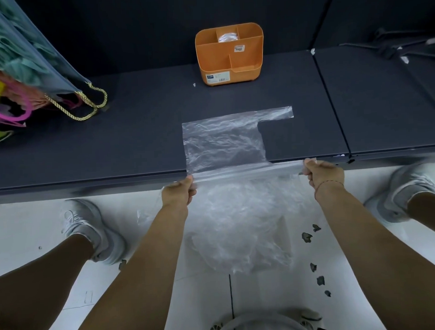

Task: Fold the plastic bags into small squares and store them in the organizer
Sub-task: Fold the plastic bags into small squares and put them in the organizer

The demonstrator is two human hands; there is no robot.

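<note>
the dark shelf carries the work, and its front lip runs right under the near edge of the bag. below it, on the floor between the feet, lies a loose heap of bags waiting their turn.

the plastic bag in hand lies flat and sideways on the shelf, with one handle strip reaching out at the far right. its near long edge is pulled taut along the shelf front. the orange organizer stands well behind it, against the back panel.

the left grip pinches the near left corner. the right grip is curled round the end of the near handle, so both are clamped on the film.

this looks like the first lengthwise fold. to do it well, keep the edge tight between both grips and carry it away from the body in one level sweep. lay it onto the far edge so handle meets handle, and only then let go and smooth out the trapped air. thin film will likely slide or balloon if one side leads.

one small folded bag already sits in the organizer's rear middle compartment.
</note>
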